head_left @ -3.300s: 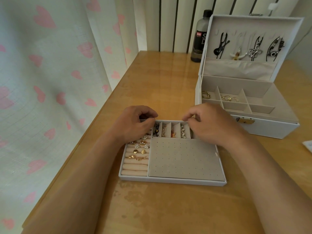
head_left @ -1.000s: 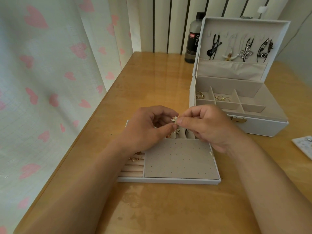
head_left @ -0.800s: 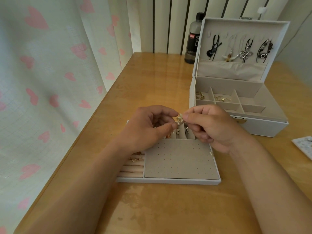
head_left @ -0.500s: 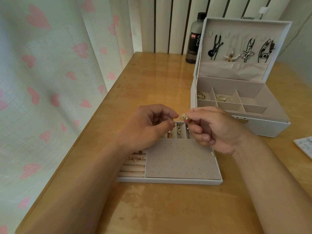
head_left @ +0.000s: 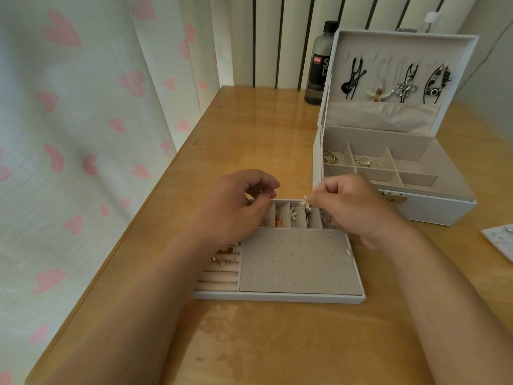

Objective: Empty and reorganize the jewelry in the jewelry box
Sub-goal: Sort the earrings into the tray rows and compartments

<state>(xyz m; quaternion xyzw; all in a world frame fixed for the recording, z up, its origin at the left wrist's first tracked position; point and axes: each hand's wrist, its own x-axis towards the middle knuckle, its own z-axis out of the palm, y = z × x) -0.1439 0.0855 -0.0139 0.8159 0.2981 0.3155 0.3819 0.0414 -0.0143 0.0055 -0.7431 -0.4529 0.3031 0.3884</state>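
Nearest, the removable tray [head_left: 277, 298] is sitting flat on the wooden table [head_left: 263, 345], set apart from the box, presumably so that its contents are lying within easy reach. Its perforated earring panel [head_left: 297, 259] is showing no studs, while the ring rolls [head_left: 219, 276] at its left are carrying a few gold rings. Just beyond, both hands are hovering over the row of narrow slots [head_left: 284, 215] along the tray's far edge. The right hand [head_left: 352, 209] is pinching a pale flower-shaped piece [head_left: 304, 203] between thumb and forefinger, just above the slots (a fingertip hold suits something this tiny). The left hand [head_left: 236, 209] is curling its fingers toward the thumb; whether anything is caught between them I cannot tell. Farther right, the jewelry box [head_left: 433, 211] is standing open, two of its far compartments holding gold pieces and the others looking bare. Its upright lid [head_left: 388, 43] is displaying hanging necklaces [head_left: 402, 84], kept untangled that way. Behind it a dark bottle [head_left: 319, 65] is standing.
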